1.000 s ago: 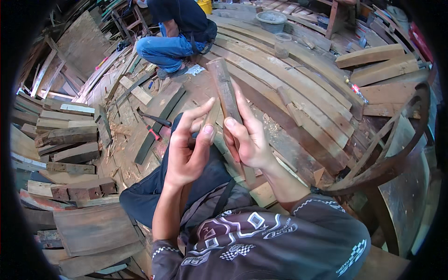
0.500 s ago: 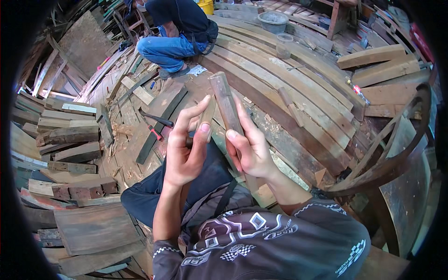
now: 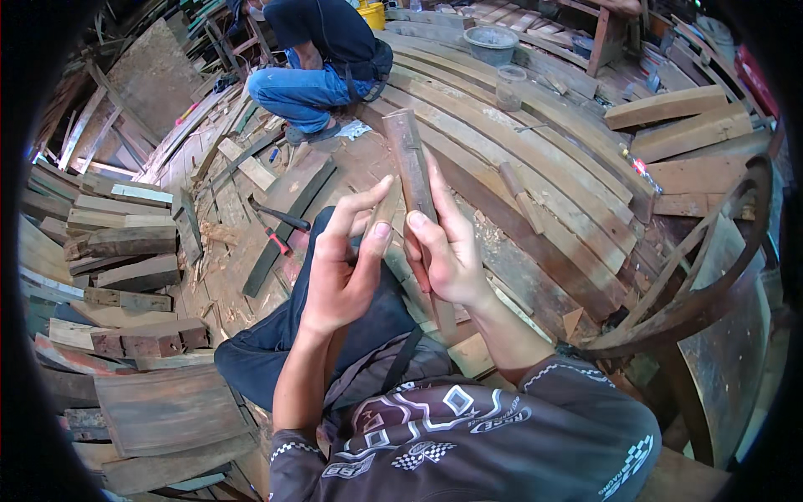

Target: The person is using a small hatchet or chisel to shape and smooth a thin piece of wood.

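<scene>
The fingers of the right hand are closed around a wooden stick, with the thumb pressed on its near side. By the left hand, a thin piece of wood seems to be pinched between thumb and forefinger; it is mostly hidden. The stick is held up above the lap, tilted slightly, with its upper end free.

As far as can be judged, both pieces have been picked up and brought side by side, but no joint between them is seen. Whether the stick has been fully shaped cannot be told, as its lower part is partly covered.

Further out, a red-handled tool and a black-handled tool are left unused near a dark board. To the right, another short piece is laid on long planks, touched by nobody.
</scene>
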`<state>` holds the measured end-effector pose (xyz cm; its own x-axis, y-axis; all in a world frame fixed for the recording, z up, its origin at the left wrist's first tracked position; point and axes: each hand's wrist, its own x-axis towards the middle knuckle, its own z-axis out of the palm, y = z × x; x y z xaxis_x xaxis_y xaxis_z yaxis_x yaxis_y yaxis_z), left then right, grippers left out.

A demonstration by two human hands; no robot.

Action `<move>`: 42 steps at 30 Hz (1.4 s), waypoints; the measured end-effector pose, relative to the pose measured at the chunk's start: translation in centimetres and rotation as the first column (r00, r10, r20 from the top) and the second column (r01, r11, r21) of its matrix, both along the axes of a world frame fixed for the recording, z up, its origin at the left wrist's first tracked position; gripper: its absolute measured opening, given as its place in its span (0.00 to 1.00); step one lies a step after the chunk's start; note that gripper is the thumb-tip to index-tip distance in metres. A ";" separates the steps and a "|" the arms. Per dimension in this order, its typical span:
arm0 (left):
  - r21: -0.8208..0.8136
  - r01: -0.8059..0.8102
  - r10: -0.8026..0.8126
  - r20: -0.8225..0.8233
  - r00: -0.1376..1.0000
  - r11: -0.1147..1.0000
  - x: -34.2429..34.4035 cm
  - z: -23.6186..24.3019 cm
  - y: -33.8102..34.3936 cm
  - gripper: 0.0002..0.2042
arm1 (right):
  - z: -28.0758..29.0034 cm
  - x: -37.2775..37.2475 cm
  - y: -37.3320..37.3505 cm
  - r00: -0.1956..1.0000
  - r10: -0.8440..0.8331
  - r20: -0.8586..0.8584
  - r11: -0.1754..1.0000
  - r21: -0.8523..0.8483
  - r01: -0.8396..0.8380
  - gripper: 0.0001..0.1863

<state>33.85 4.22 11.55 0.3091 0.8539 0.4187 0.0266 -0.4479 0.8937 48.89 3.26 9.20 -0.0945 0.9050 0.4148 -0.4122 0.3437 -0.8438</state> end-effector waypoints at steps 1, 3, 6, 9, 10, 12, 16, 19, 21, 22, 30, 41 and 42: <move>-0.073 0.035 -0.037 -0.026 0.999 0.997 0.0 0.3 0.0 0.18 | 0.2 0.2 -0.2 1.000 -0.021 0.018 1.000 -0.003 0.021 0.34; -0.116 -0.008 -0.001 -0.073 0.997 0.993 0.0 0.5 0.2 0.18 | -0.6 0.5 -1.2 0.999 -0.017 0.044 0.999 -0.035 0.019 0.34; -0.068 -0.029 0.021 -0.125 0.992 0.997 0.5 -0.7 0.8 0.18 | -1.5 1.3 -0.9 0.995 -0.032 0.091 0.998 -0.050 0.037 0.35; -0.018 0.016 -0.018 -0.139 0.990 1.000 1.3 -0.6 0.9 0.19 | -1.2 1.9 0.4 0.997 -0.050 0.054 0.998 -0.035 0.052 0.34; -0.118 0.050 -0.059 -0.073 0.996 0.992 1.5 -0.1 0.8 0.18 | -1.1 2.0 0.2 0.997 -0.057 0.052 0.998 -0.038 0.059 0.34; -0.036 0.008 -0.009 -0.048 0.999 0.999 1.7 -0.3 1.7 0.18 | -1.0 2.2 -0.2 0.993 -0.043 0.106 0.995 -0.081 0.052 0.34; -0.015 -0.014 0.011 -0.138 0.990 1.000 2.2 -0.8 1.9 0.19 | -2.0 2.9 -0.6 0.996 -0.038 0.084 0.996 -0.073 0.044 0.34; -0.022 0.057 -0.059 -0.099 0.993 0.998 2.7 -0.8 1.8 0.19 | -1.5 2.6 0.5 0.996 -0.077 0.039 0.994 -0.073 0.080 0.34; -0.014 0.055 -0.057 -0.103 0.993 0.998 2.9 -0.5 2.1 0.19 | -1.4 2.7 0.4 0.995 -0.094 0.034 0.994 -0.046 0.095 0.33; -0.016 0.059 -0.060 -0.101 0.993 0.998 2.9 -0.3 2.0 0.19 | -1.9 2.7 0.0 0.995 -0.097 0.036 0.994 -0.048 0.099 0.33; -0.081 0.084 -0.093 -0.103 0.990 0.993 3.1 -0.9 2.0 0.18 | -2.3 3.1 0.0 0.992 -0.116 0.051 0.989 -0.081 0.120 0.34; -0.082 0.095 -0.101 -0.081 0.992 0.992 3.5 -0.9 1.7 0.18 | -2.4 3.0 0.1 0.992 -0.127 0.010 0.990 -0.053 0.127 0.33; -0.120 0.068 -0.081 -0.105 0.991 0.990 3.1 -0.6 1.8 0.18 | -2.6 3.0 -0.5 0.992 -0.126 0.009 0.991 -0.052 0.126 0.33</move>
